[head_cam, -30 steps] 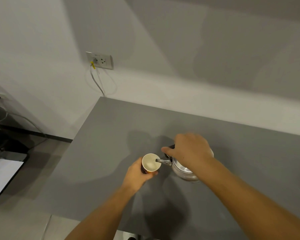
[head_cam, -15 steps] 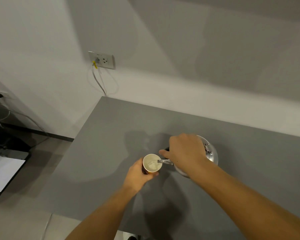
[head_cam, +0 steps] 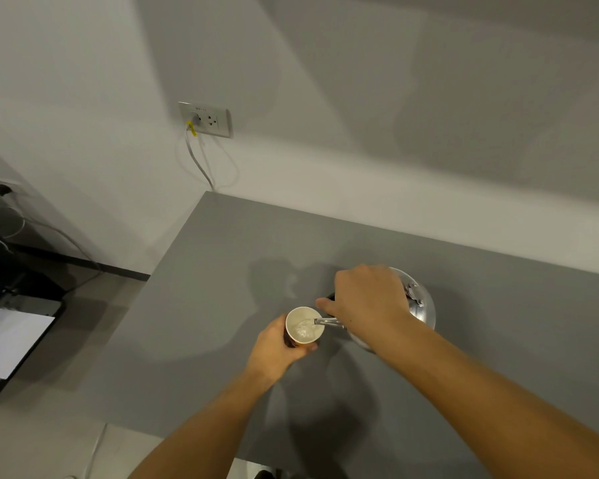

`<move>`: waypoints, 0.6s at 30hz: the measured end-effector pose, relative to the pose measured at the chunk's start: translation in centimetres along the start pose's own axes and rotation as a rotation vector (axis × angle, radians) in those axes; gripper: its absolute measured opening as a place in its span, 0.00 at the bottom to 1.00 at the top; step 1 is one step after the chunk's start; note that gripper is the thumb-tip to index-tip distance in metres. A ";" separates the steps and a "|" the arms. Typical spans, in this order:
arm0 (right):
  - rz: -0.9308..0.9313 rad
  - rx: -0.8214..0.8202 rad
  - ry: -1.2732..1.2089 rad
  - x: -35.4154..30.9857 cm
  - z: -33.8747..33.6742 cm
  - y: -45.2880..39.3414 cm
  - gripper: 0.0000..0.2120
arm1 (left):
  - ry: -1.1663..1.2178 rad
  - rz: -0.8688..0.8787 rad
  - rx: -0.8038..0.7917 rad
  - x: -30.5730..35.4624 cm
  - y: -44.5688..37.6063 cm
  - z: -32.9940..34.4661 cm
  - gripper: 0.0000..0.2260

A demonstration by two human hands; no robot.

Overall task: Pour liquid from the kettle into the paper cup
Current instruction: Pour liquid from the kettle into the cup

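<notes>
A paper cup with a white inside stands on the grey table, and my left hand is wrapped around its side. My right hand grips the dark handle of a shiny metal kettle, which is tilted to the left. The kettle's thin spout reaches over the cup's rim, and clear liquid streams from it into the cup, where it foams. My right hand and forearm hide most of the kettle's body.
A wall socket with a plugged-in white cable sits on the wall beyond the table's far left corner. At the left, below the table, stands a dark unit with a white sheet on it. The table's left edge lies close to the cup.
The kettle has tipped further to the left, its lid end rising, and liquid now runs from the spout into the cup. My left hand has kept the cup in place.
</notes>
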State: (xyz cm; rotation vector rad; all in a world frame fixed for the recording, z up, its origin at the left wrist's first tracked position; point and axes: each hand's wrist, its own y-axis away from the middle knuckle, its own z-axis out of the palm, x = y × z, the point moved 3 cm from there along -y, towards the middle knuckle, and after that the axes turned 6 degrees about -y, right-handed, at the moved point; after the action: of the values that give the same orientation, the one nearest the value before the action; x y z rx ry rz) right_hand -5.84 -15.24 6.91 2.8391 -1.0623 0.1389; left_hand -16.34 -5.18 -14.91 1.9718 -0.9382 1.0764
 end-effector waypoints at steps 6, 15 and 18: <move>0.006 -0.014 -0.004 0.0 -0.2 0.1 0.26 | 0.006 0.003 -0.003 -0.2 -0.1 0.0 0.30; 0.007 -0.024 -0.007 -0.1 -0.4 0.0 0.26 | -0.002 0.004 0.002 -0.3 -0.1 0.0 0.29; 0.007 -0.025 -0.004 -0.2 -0.5 -0.1 0.25 | -0.010 0.002 0.000 -0.3 -0.1 0.0 0.29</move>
State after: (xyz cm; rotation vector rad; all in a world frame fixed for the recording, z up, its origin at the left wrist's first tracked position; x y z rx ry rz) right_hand -5.96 -14.94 7.34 2.8148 -1.0669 0.1191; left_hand -16.35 -5.06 -15.23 1.9778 -0.9455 1.0686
